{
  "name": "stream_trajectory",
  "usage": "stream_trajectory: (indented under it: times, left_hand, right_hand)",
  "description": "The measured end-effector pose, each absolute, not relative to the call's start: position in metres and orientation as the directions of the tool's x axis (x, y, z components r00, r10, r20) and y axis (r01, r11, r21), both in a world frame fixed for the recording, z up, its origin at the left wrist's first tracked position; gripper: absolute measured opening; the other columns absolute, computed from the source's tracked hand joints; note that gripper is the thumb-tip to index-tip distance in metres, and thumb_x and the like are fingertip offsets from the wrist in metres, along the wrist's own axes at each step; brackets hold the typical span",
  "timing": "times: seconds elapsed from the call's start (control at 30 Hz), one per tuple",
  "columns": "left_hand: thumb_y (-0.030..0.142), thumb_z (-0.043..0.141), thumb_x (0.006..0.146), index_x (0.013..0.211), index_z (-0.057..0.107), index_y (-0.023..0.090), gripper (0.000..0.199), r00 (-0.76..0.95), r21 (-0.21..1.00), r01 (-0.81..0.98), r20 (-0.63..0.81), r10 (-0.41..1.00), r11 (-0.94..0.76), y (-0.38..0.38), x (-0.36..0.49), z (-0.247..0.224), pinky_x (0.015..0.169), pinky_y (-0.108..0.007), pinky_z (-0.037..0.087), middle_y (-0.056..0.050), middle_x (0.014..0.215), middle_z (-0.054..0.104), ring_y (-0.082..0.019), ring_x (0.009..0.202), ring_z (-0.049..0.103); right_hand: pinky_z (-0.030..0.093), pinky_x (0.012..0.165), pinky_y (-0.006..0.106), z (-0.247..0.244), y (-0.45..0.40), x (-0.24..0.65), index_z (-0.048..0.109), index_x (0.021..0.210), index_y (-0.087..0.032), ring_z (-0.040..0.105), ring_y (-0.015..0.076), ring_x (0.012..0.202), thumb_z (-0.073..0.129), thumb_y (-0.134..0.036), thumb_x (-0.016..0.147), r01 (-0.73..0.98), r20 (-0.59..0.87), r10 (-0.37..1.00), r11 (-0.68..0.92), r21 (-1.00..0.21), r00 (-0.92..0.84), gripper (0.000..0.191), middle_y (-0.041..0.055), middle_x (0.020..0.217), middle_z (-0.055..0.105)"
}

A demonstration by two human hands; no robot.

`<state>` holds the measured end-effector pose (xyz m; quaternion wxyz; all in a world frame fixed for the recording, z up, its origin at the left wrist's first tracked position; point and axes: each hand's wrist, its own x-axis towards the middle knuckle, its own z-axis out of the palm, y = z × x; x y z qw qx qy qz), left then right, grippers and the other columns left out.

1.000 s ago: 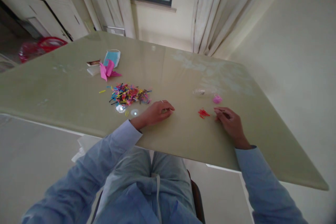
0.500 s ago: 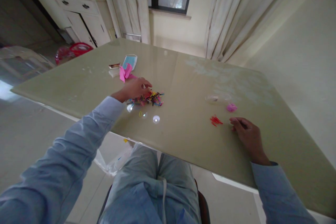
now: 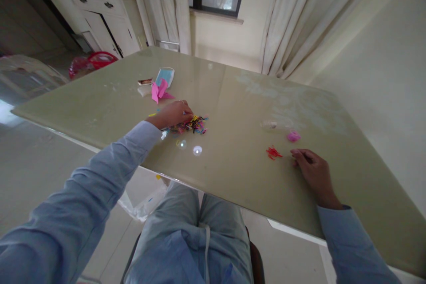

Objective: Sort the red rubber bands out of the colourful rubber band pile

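Observation:
On the left part of the glossy table, my left hand (image 3: 175,114) reaches over a pile of small multicoloured bands (image 3: 199,125). Its fingers are bent together at the top of the pile, and what they pinch, if anything, is too small to name. My right hand (image 3: 313,171) rests on the table at the right, thumb and fingertips pressed together; anything between them cannot be made out. Just left of those fingertips lies a small heap of red bands (image 3: 273,153). A pink bundle (image 3: 293,136) and a clear plastic piece (image 3: 273,124) lie beyond it.
Behind my left hand are a pink folded paper (image 3: 160,90), a blue face mask (image 3: 165,76), a small wrapper (image 3: 145,82) and a whitish block (image 3: 144,91). The near edge of the table (image 3: 213,193) runs above my lap.
My left hand has lowered onto the pile and its fingers have closed together. Some yellow and blue bits now show behind its wrist. The right hand has hardly moved.

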<state>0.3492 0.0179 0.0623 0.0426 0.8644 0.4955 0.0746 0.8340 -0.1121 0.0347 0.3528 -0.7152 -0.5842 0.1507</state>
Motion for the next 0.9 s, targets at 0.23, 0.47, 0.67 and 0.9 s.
stream_trajectory:
  times: [0.23, 0.47, 0.67, 0.9]
  left_hand:
    - [0.043, 0.049, 0.086, 0.086, 0.077, 0.018, 0.038, 0.464, 0.168, 0.86, 0.137, 0.875, -0.482, 0.016, 0.351, 0.06, 0.076, -0.026, 0.043, -0.008, 0.088, 0.069, -0.019, 0.083, 0.062]
    - [0.037, 0.05, 0.083, 0.095, 0.079, 0.017, 0.037, 0.476, 0.188, 0.852, 0.111, 0.872, -0.489, 0.018, 0.352, 0.056, 0.08, -0.027, 0.045, -0.009, 0.093, 0.071, -0.02, 0.088, 0.064]
    - [0.044, 0.053, 0.085, 0.099, 0.08, 0.016, 0.041, 0.472, 0.221, 0.847, 0.108, 0.875, -0.484, 0.021, 0.35, 0.052, 0.08, -0.028, 0.046, -0.01, 0.095, 0.073, -0.02, 0.087, 0.064]
    - [0.044, 0.052, 0.084, 0.093, 0.08, 0.017, 0.039, 0.447, 0.233, 0.854, 0.128, 0.885, -0.465, 0.026, 0.348, 0.048, 0.078, -0.026, 0.047, -0.008, 0.092, 0.074, -0.019, 0.084, 0.065]
  right_hand:
    - [0.048, 0.063, 0.038, 0.036, -0.113, 0.832, 0.071, 0.082, -0.023, 0.06, 0.0243, 0.061, 0.06, -0.063, 0.079, 0.709, 0.191, 0.943, -0.063, -0.703, 0.273, 0.042, 0.0049, 0.062, 0.064]
    - [0.046, 0.065, 0.036, 0.036, -0.113, 0.832, 0.07, 0.084, -0.021, 0.059, 0.0227, 0.063, 0.06, -0.062, 0.078, 0.698, 0.17, 0.944, -0.08, -0.711, 0.282, 0.043, 0.0038, 0.064, 0.063]
    - [0.045, 0.065, 0.036, 0.036, -0.113, 0.831, 0.07, 0.083, -0.02, 0.058, 0.0215, 0.062, 0.06, -0.062, 0.078, 0.71, 0.175, 0.944, -0.083, -0.699, 0.282, 0.043, 0.0037, 0.064, 0.063]
    - [0.045, 0.064, 0.036, 0.036, -0.113, 0.831, 0.07, 0.082, -0.02, 0.058, 0.0228, 0.062, 0.059, -0.064, 0.078, 0.714, 0.175, 0.945, -0.08, -0.695, 0.277, 0.045, 0.0044, 0.063, 0.064]
